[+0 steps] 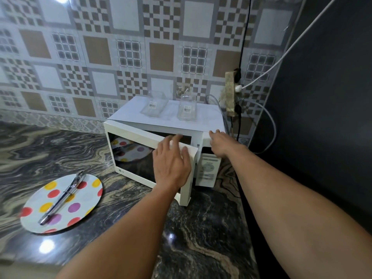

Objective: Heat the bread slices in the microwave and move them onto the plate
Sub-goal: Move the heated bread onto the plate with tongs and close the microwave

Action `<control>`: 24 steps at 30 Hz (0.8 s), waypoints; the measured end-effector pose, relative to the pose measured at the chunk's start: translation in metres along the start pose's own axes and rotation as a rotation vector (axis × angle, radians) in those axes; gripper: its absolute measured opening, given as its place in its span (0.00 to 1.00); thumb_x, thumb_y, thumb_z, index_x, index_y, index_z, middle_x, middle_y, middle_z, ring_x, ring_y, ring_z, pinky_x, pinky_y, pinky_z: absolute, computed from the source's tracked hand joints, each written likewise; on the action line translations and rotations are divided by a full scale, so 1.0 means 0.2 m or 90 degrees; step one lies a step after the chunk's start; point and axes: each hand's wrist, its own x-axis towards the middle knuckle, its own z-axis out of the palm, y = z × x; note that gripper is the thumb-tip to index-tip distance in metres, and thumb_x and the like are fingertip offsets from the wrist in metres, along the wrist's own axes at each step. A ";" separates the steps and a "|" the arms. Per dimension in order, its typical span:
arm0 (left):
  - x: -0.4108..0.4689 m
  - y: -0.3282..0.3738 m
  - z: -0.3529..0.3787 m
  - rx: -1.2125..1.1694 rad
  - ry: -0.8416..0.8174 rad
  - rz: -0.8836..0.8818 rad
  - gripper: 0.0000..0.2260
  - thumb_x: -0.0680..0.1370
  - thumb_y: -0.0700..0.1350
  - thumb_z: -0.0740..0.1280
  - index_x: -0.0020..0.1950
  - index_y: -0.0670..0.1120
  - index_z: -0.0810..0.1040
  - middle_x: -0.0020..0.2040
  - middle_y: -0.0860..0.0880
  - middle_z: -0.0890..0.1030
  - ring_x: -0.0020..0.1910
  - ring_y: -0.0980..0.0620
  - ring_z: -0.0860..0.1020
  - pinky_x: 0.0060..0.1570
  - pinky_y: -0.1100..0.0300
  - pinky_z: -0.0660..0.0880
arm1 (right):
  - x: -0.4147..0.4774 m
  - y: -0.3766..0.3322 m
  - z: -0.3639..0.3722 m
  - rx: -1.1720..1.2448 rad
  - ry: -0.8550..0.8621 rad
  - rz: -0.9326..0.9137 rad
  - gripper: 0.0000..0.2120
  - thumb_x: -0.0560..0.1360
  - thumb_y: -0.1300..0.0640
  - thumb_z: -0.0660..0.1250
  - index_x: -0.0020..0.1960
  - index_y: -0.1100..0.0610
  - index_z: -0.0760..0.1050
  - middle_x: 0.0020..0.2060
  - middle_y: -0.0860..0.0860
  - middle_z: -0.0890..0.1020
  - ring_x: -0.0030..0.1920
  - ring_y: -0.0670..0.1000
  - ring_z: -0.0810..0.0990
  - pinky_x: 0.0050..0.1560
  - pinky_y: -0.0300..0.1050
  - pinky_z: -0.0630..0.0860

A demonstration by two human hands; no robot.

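Home kitchen: tiled wall (124,47), marble counter (60,146), microwave (165,117).

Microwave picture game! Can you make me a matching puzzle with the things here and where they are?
Things:
1. tongs
2. glass jar
3. left hand
4. right hand

Places:
A. on the microwave door's edge
B. lying on the spotted plate
C. on the microwave's top right corner
D. standing on top of the microwave

Pairs: 1-B, 2-D, 3-A, 4-C
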 end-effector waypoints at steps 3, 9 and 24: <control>-0.01 0.00 -0.02 0.060 -0.206 0.056 0.24 0.85 0.58 0.44 0.79 0.55 0.61 0.81 0.48 0.60 0.80 0.48 0.54 0.77 0.45 0.53 | -0.01 -0.03 -0.05 0.004 0.007 0.001 0.21 0.82 0.61 0.55 0.74 0.60 0.65 0.69 0.60 0.70 0.65 0.61 0.72 0.62 0.54 0.73; -0.11 -0.05 -0.16 0.071 -0.174 0.052 0.24 0.85 0.58 0.45 0.75 0.56 0.70 0.78 0.49 0.66 0.80 0.49 0.57 0.77 0.42 0.55 | -0.01 -0.19 -0.11 0.047 0.017 -0.052 0.12 0.80 0.58 0.57 0.59 0.58 0.76 0.60 0.59 0.78 0.55 0.60 0.76 0.54 0.51 0.75; -0.38 -0.37 -0.83 0.063 -0.063 -0.147 0.17 0.79 0.55 0.57 0.57 0.49 0.80 0.42 0.43 0.84 0.44 0.39 0.80 0.40 0.52 0.71 | -0.18 -1.18 0.04 0.174 -0.097 -0.376 0.23 0.85 0.51 0.54 0.79 0.43 0.59 0.80 0.57 0.53 0.79 0.56 0.53 0.75 0.48 0.53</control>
